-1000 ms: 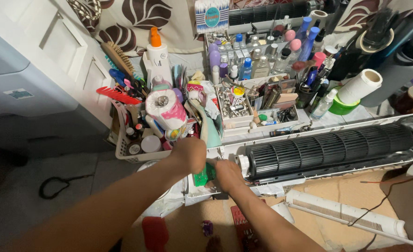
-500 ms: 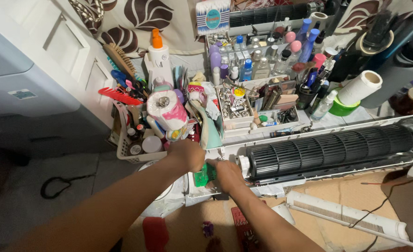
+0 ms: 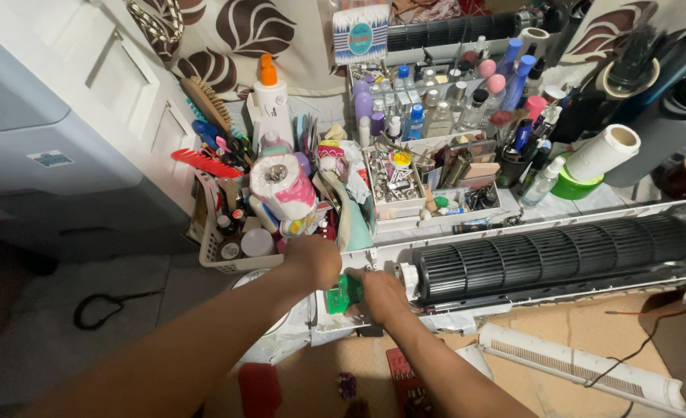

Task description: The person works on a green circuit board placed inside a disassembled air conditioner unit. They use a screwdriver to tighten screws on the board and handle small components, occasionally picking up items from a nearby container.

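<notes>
Head view: we have our left hand (image 3: 314,260) and right hand (image 3: 382,296) closed on the green circuit board (image 3: 346,292) just left of the black blower wheel (image 3: 552,255), and we judge it best eased out evenly by its edges.

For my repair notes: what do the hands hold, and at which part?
Both the left hand and right hand grip the small green circuit board by its opposite side edges.

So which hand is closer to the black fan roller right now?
Right. The right hand sits beside the black fan roller, at its left end; the left hand is farther left, beyond the green circuit board.
</notes>
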